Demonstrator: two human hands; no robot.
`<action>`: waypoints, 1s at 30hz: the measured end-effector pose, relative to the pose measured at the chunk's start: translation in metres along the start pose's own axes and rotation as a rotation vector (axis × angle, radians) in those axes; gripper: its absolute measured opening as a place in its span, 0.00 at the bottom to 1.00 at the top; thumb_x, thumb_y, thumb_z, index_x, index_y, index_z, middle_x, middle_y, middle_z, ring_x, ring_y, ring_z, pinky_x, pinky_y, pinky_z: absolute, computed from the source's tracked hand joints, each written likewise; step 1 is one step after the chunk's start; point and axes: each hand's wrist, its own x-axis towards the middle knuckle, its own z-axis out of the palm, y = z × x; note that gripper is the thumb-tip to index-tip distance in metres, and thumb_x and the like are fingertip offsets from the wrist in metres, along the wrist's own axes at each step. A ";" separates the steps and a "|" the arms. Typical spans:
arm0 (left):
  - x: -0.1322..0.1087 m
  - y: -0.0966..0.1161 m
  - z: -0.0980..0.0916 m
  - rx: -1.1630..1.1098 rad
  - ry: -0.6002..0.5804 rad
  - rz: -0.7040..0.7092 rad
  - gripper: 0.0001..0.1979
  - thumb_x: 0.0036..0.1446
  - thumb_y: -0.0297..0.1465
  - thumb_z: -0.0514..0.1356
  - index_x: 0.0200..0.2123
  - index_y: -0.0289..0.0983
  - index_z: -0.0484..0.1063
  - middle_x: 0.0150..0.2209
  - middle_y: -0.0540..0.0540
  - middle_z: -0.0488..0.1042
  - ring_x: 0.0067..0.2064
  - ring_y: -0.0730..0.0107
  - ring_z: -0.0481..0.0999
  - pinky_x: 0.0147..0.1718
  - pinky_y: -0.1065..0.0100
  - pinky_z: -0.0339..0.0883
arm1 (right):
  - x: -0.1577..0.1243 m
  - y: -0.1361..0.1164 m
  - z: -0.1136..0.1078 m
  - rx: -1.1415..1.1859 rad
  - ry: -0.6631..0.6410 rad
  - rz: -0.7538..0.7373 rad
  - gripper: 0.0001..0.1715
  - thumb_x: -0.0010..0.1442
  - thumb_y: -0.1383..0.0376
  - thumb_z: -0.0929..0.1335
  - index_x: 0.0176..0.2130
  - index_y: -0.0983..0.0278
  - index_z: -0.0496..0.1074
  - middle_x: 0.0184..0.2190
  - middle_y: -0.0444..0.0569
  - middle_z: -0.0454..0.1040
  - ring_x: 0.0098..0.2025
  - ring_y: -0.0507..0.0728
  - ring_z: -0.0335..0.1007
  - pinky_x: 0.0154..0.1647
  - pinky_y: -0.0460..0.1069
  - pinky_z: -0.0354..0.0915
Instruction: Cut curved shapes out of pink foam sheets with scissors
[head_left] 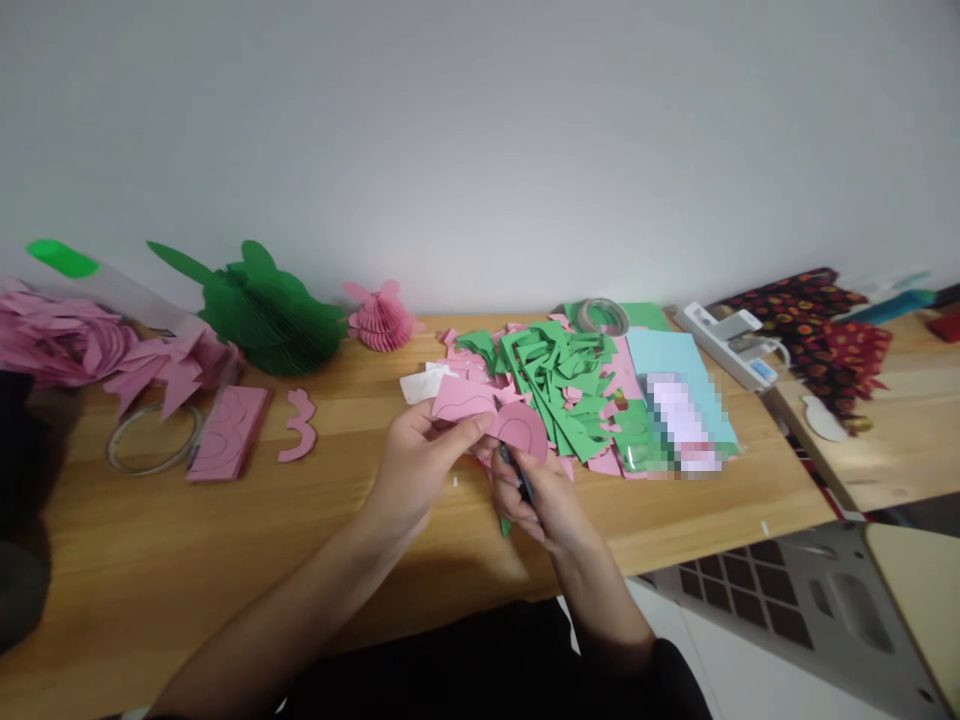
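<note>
Near the middle of the table, my left hand (427, 455) pinches a piece of pink paper (459, 398) with curved outlines drawn on it. Wrapped around the dark handles of a pair of scissors (526, 478) is my right hand (546, 492). The scissors meet the pink paper where a rounded lobe sticks out to the right; their blades are mostly hidden behind it. Just beyond my hands lies a heap of green paper scraps (551, 375), with pink scraps among them. To the left rest a cut pink wavy strip (301, 428) and a pink paper stack (236, 435) with drawn outlines.
A green honeycomb paper figure (271, 318) and a smaller pink one (382, 318) stand by the wall. Tape rolls (602, 316) lie on both sides. At right are light-blue paper (667, 355), a white power strip (731, 345) and dark patterned cloth (795, 320).
</note>
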 end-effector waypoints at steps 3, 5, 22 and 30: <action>0.000 0.000 -0.001 -0.012 -0.003 -0.004 0.07 0.42 0.30 0.71 0.23 0.36 0.76 0.21 0.50 0.77 0.24 0.73 0.74 0.26 0.71 0.70 | 0.000 -0.001 0.000 -0.029 0.003 -0.007 0.27 0.59 0.44 0.66 0.23 0.60 0.59 0.07 0.31 0.50 0.07 0.45 0.34 0.06 0.42 0.37; 0.000 0.000 -0.001 -0.014 -0.007 -0.008 0.08 0.41 0.30 0.71 0.23 0.36 0.76 0.21 0.50 0.77 0.24 0.73 0.74 0.26 0.71 0.70 | -0.001 -0.002 -0.001 -0.040 0.005 -0.008 0.27 0.59 0.44 0.65 0.23 0.60 0.58 0.07 0.31 0.50 0.07 0.45 0.34 0.06 0.42 0.37; 0.000 0.002 -0.003 0.022 -0.093 -0.003 0.07 0.44 0.29 0.69 0.23 0.36 0.74 0.21 0.51 0.75 0.24 0.73 0.73 0.27 0.70 0.69 | -0.005 -0.008 -0.004 -0.092 -0.013 0.007 0.28 0.62 0.44 0.63 0.23 0.61 0.59 0.07 0.31 0.50 0.07 0.45 0.35 0.08 0.42 0.36; -0.001 0.003 -0.003 0.013 -0.086 -0.007 0.07 0.44 0.29 0.70 0.23 0.37 0.75 0.21 0.50 0.76 0.24 0.72 0.73 0.27 0.70 0.69 | -0.005 -0.008 -0.003 -0.107 0.010 0.005 0.28 0.61 0.44 0.64 0.23 0.61 0.59 0.07 0.31 0.50 0.08 0.45 0.35 0.09 0.43 0.36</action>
